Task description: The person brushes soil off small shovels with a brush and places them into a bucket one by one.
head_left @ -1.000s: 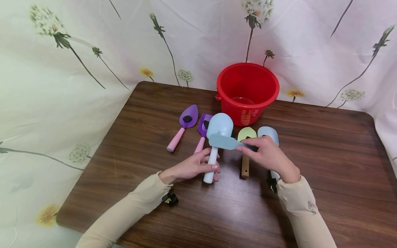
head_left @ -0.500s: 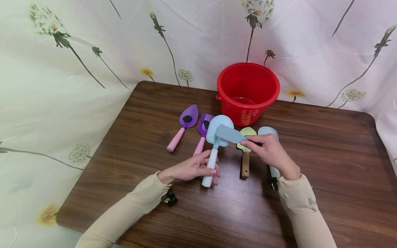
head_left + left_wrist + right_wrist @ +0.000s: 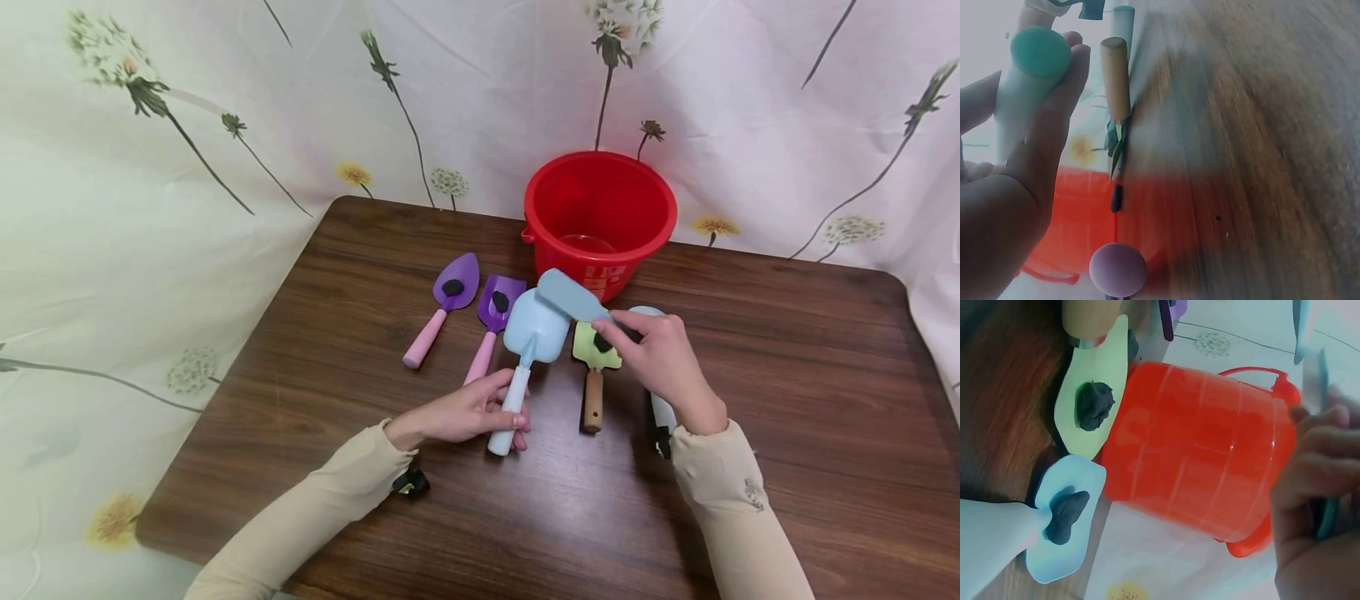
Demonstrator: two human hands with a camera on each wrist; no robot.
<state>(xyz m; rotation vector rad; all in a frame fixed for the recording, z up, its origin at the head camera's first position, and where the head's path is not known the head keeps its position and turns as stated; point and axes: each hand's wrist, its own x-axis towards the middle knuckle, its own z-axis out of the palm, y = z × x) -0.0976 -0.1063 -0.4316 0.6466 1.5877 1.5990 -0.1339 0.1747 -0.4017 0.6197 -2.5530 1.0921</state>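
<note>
In the head view my left hand (image 3: 468, 408) grips the white handle of a light blue hand shovel (image 3: 536, 329), held over the table with its blade pointing away. The handle's rounded end (image 3: 1041, 53) rises above the fingers in the left wrist view. My right hand (image 3: 667, 362) pinches the dark handle of a flat blue-grey brush (image 3: 568, 294). Its head overlaps the upper right edge of the shovel blade. Seen nearly edge-on in the right wrist view, the brush (image 3: 1324, 381) has a pale fringe along the side facing the shovel.
A red bucket (image 3: 603, 267) stands behind the hands. Two purple trowels (image 3: 465, 279) with pink handles lie at left. A green trowel (image 3: 592, 354) with a wooden handle and another pale blue shovel (image 3: 1054, 562) lie at right. Dark lumps (image 3: 1094, 406) sit on their blades.
The brush has moved from the base of the shovel blade up to its upper right edge. The shovel has shifted slightly toward me and tilted, showing more of its blade.
</note>
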